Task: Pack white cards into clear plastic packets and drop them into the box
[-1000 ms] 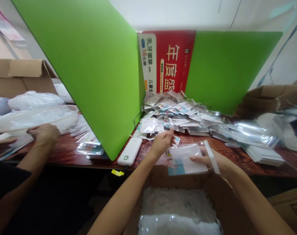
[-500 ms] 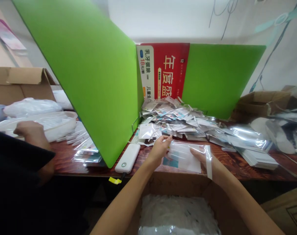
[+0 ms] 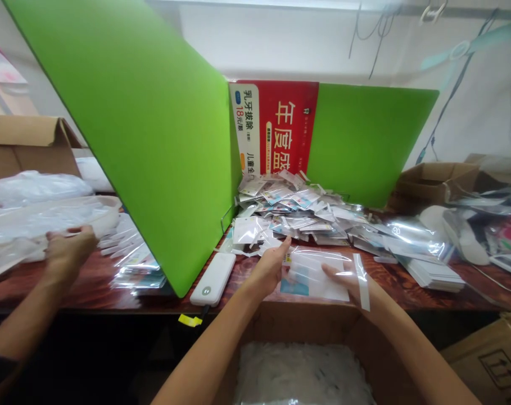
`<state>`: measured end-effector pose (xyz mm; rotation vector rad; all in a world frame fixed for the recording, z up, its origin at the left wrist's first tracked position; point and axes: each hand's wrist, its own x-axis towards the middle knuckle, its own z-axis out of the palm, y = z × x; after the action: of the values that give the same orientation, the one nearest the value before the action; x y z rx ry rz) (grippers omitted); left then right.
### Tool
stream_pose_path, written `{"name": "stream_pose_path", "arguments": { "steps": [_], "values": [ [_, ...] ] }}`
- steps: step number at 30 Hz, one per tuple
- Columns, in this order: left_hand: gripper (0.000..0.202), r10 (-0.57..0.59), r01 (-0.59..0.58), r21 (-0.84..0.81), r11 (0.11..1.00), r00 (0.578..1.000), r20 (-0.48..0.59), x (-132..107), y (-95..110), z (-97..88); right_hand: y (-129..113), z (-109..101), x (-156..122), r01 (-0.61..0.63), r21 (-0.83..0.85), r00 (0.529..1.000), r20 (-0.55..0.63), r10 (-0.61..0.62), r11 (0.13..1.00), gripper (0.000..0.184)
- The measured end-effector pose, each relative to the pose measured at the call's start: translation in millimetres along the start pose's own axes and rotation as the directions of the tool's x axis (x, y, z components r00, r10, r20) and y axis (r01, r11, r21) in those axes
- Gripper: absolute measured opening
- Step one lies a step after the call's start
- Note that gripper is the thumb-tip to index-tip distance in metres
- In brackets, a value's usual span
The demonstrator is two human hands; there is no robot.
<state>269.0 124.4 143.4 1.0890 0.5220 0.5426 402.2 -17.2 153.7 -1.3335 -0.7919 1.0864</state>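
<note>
A clear plastic bag (image 3: 322, 275) with a white and blue card inside lies at the table's front edge, its adhesive flap (image 3: 362, 274) hanging at the right. My left hand (image 3: 268, 265) pinches the bag's upper left edge, fingers together. The fingers of my right hand (image 3: 343, 279) are under and around the bag's right side, seen through the plastic. Just beyond my left fingertips lies a heap of small sealed packets (image 3: 299, 211).
Green dividers (image 3: 154, 140) and a red poster (image 3: 280, 126) wall in the desk. A white power bank (image 3: 212, 271) lies left of my arm. An open carton of white pieces (image 3: 301, 374) stands below. A co-worker's hand (image 3: 67, 250) grips a plastic tub at left. Clear bags (image 3: 424, 264) pile at right.
My hands with the bag have come down and slightly left, close to the table edge. The co-worker's hand has shifted right along the tub. The view has tilted up a little.
</note>
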Motion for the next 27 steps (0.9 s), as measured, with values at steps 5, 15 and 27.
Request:
{"name": "stream_pose_path", "arguments": {
  "steps": [5, 15, 27],
  "values": [
    [0.054, 0.073, -0.074, 0.018, 0.997, 0.997, 0.030, -6.6, 5.6, -2.8, 2.0, 4.4, 9.5, -0.011, 0.014, 0.996, 0.085, 0.010, 1.000, 0.051],
    [0.067, 0.200, -0.190, 0.100, 0.977, 0.974, -0.106, -1.3, -2.5, -7.7, 1.3, 4.6, 10.2, -0.042, 0.063, 0.980, 0.195, 0.029, 0.997, 0.046],
    [0.062, 0.179, -0.160, 0.197, 0.967, 0.980, -0.085, 3.2, -5.3, 1.5, 13.5, -4.5, 12.0, -0.006, 0.010, 0.993, 0.118, 0.004, 1.000, 0.050]
  ]
}}
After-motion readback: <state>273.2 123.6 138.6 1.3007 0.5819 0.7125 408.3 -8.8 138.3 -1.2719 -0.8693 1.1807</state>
